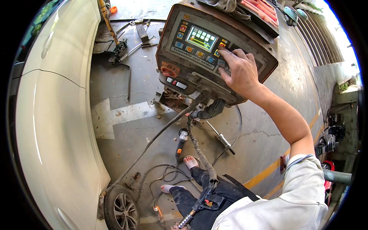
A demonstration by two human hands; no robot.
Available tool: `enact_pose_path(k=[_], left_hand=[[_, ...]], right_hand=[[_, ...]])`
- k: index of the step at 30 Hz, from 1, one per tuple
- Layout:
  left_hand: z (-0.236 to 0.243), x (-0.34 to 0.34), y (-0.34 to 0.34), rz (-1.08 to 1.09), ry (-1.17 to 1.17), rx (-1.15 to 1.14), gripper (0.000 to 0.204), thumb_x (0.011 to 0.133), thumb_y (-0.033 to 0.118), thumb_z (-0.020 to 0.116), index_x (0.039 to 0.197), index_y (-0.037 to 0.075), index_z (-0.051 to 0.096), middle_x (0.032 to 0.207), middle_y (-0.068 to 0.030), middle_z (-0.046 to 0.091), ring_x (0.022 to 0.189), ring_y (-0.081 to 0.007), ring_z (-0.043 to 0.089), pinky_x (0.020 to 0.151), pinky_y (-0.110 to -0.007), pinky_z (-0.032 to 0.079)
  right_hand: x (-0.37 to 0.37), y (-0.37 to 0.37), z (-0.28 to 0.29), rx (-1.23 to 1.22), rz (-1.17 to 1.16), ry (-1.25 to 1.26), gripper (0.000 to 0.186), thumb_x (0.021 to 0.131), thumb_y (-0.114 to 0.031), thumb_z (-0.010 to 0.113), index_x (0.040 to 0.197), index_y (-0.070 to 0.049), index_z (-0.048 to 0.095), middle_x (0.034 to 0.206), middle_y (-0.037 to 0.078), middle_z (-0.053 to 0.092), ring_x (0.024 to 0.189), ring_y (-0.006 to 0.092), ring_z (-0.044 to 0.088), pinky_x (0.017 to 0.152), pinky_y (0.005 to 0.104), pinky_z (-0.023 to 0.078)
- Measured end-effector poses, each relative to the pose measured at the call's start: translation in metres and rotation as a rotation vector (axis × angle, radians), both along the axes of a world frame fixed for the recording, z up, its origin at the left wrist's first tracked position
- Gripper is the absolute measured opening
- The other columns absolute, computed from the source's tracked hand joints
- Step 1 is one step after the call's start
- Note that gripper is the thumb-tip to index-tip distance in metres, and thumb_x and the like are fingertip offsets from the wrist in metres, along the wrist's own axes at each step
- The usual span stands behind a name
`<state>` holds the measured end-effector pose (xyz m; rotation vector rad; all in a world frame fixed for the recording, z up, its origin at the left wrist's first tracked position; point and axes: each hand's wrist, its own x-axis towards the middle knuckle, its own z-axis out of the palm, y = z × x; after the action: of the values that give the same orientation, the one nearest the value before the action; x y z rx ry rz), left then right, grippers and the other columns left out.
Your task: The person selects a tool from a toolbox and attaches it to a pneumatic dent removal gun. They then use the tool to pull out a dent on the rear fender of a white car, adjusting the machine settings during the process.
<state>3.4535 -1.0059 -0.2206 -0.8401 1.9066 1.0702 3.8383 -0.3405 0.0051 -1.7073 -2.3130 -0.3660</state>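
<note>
My right hand [240, 69] is at the control panel of a spot-welding machine [172, 57]. Its index fingertip touches a button right of the lit screen [202, 38]; thumb and index are stretched out, the other fingers loosely bent, and it holds nothing. At the lower edge only the fingers of my left hand [178, 227] show, wrapped round the metal front end of a welding gun [209, 200]. The gun lies across my dark trousers, pistol grip to the right. A thick wrapped cable [196, 143] runs from its rear up to the machine.
A cream car [57, 126] stands along the left, its wheel [122, 209] below. On the floor lie an angle grinder [181, 143], a slide hammer [223, 142] and loose cables [147, 172]. Hand tools [142, 33] lie beyond. Red trays [260, 11] sit on the machine.
</note>
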Motion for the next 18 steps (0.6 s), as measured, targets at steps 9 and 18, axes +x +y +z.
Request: enact_pose_path(k=[9, 18], left_hand=[[0.006, 0.003, 0.007, 0.040, -0.028, 0.022, 0.034, 0.085, 0.021, 0.061, 0.114, 0.008, 0.048, 0.094, -0.0090, 0.055, 0.079, -0.0227, 0.054, 0.070, -0.042, 0.048], [0.013, 0.005, 0.018, 0.079, -0.057, 0.048, 0.032, 0.085, 0.021, 0.060, 0.111, 0.005, 0.050, 0.088, -0.0068, 0.055, 0.075, -0.0207, 0.053, 0.068, -0.040, 0.048]], right_hand=[[0.005, 0.003, -0.001, 0.058, 0.042, -0.205, 0.044, 0.072, -0.019, 0.067, 0.112, -0.007, 0.057, 0.115, 0.004, 0.061, 0.102, 0.0171, 0.052, 0.080, 0.0329, 0.035], [0.006, 0.007, 0.006, 0.028, 0.061, -0.110, 0.037, 0.073, -0.019, 0.067, 0.107, -0.008, 0.060, 0.109, 0.003, 0.064, 0.098, 0.0174, 0.054, 0.080, 0.0339, 0.035]])
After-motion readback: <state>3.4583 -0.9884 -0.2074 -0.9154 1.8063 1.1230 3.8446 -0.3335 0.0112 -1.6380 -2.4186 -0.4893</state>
